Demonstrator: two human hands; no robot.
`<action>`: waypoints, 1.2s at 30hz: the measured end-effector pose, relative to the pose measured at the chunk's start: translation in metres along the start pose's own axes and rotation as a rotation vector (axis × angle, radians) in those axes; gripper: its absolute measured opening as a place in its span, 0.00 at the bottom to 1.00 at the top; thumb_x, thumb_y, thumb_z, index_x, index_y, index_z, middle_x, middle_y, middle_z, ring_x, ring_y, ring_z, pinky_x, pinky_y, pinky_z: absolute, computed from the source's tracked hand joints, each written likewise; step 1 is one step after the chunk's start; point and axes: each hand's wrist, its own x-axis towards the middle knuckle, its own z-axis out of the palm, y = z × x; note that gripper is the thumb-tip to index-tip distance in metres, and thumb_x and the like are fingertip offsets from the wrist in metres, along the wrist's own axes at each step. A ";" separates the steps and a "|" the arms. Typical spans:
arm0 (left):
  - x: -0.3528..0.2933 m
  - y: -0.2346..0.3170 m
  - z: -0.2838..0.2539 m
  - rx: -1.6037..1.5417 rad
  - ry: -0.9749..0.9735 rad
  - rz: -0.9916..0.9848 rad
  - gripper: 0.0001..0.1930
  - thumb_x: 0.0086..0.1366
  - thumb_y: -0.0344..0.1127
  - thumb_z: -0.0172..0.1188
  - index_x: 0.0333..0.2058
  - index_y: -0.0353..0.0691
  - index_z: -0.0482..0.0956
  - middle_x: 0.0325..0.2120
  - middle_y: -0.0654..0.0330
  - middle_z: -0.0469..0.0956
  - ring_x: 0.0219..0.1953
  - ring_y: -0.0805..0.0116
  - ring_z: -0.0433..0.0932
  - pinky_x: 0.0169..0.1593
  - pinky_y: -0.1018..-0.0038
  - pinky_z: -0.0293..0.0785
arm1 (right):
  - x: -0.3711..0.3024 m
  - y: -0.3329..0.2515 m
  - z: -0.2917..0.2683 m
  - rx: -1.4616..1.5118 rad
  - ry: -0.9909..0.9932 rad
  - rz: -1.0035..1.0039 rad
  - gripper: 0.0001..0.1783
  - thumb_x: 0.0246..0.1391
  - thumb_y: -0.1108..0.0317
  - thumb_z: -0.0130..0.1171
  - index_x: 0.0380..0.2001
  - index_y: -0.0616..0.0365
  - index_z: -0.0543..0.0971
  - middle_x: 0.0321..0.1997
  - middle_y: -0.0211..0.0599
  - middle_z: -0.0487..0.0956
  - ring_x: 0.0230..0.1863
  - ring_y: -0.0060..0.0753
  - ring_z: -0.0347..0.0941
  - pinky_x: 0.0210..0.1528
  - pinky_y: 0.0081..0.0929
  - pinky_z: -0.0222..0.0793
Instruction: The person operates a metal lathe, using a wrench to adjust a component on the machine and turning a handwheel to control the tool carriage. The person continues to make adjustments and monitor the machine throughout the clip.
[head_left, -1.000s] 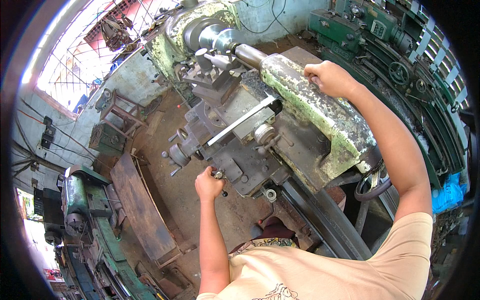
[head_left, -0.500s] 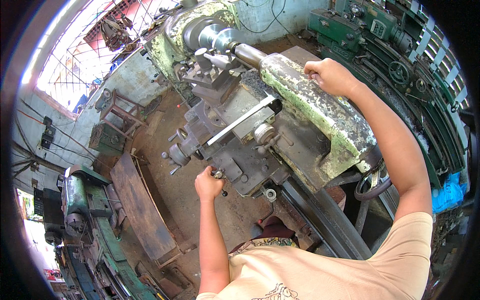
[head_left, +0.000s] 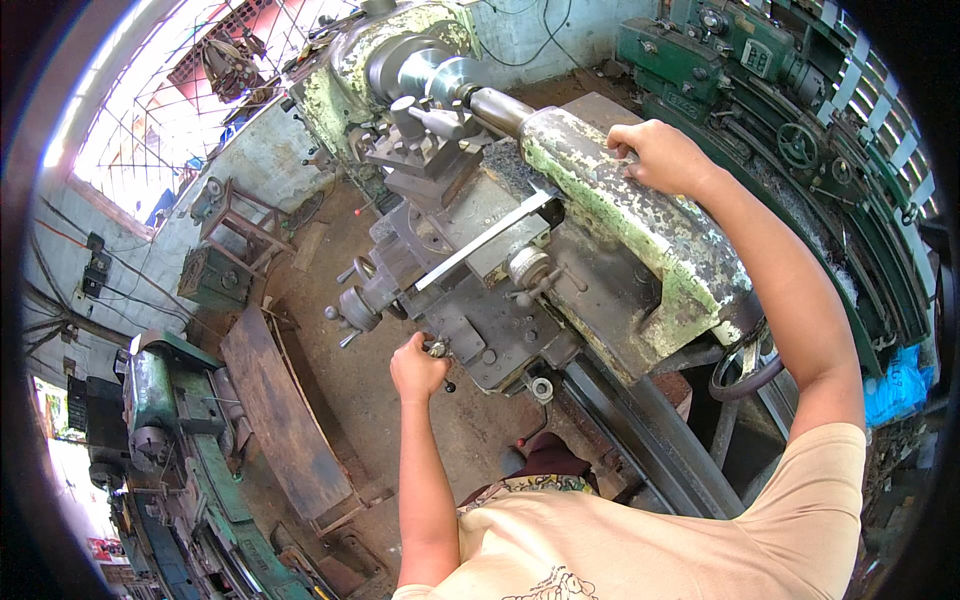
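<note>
A large lathe with worn, flaking green paint fills the middle. My left hand (head_left: 419, 367) is closed around a metal handle (head_left: 437, 348) at the carriage's front edge; a dark knob sticks out below the fist. My right hand (head_left: 664, 157) lies against the top of the tailstock (head_left: 615, 190), fingers curled; what they hold, if anything, is hidden. A shiny round workpiece (head_left: 452, 78) sits between the chuck (head_left: 395, 65) and the tailstock quill (head_left: 499, 108). Beside it stands the tool post (head_left: 424, 152). A long pale metal bar (head_left: 485, 240) lies slantwise across the carriage.
Cross-slide handle (head_left: 358, 308) and tailstock handwheel (head_left: 745, 370) jut out from the lathe. The bed rails (head_left: 650, 430) run close beside my body. Green machines stand at the right (head_left: 770, 110) and lower left (head_left: 200, 470). A wooden board (head_left: 285, 405) lies left of me.
</note>
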 end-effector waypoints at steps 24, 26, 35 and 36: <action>-0.001 -0.001 0.000 -0.023 0.018 0.022 0.24 0.41 0.40 0.78 0.41 0.44 0.89 0.33 0.52 0.88 0.39 0.49 0.88 0.46 0.57 0.83 | 0.005 0.006 0.002 0.073 -0.017 -0.009 0.12 0.55 0.76 0.62 0.43 0.58 0.82 0.41 0.48 0.87 0.45 0.54 0.85 0.49 0.47 0.79; 0.000 -0.002 0.000 -0.011 0.016 0.025 0.24 0.42 0.40 0.78 0.42 0.44 0.89 0.34 0.52 0.88 0.39 0.49 0.88 0.46 0.57 0.83 | 0.004 0.005 0.004 0.056 0.005 -0.031 0.12 0.55 0.76 0.61 0.43 0.58 0.82 0.40 0.48 0.87 0.45 0.54 0.85 0.49 0.47 0.79; -0.001 -0.002 0.001 -0.017 0.007 0.005 0.25 0.41 0.40 0.78 0.42 0.44 0.89 0.34 0.50 0.88 0.40 0.48 0.88 0.46 0.57 0.83 | 0.003 0.000 0.001 0.019 -0.008 -0.029 0.12 0.54 0.75 0.62 0.44 0.57 0.82 0.41 0.47 0.88 0.45 0.52 0.85 0.49 0.46 0.79; -0.001 -0.002 0.001 -0.015 0.009 0.008 0.25 0.41 0.40 0.78 0.42 0.44 0.88 0.34 0.50 0.88 0.40 0.48 0.88 0.46 0.57 0.83 | 0.003 0.000 0.002 -0.002 -0.024 -0.023 0.12 0.54 0.75 0.62 0.44 0.57 0.83 0.41 0.47 0.88 0.45 0.52 0.85 0.49 0.45 0.79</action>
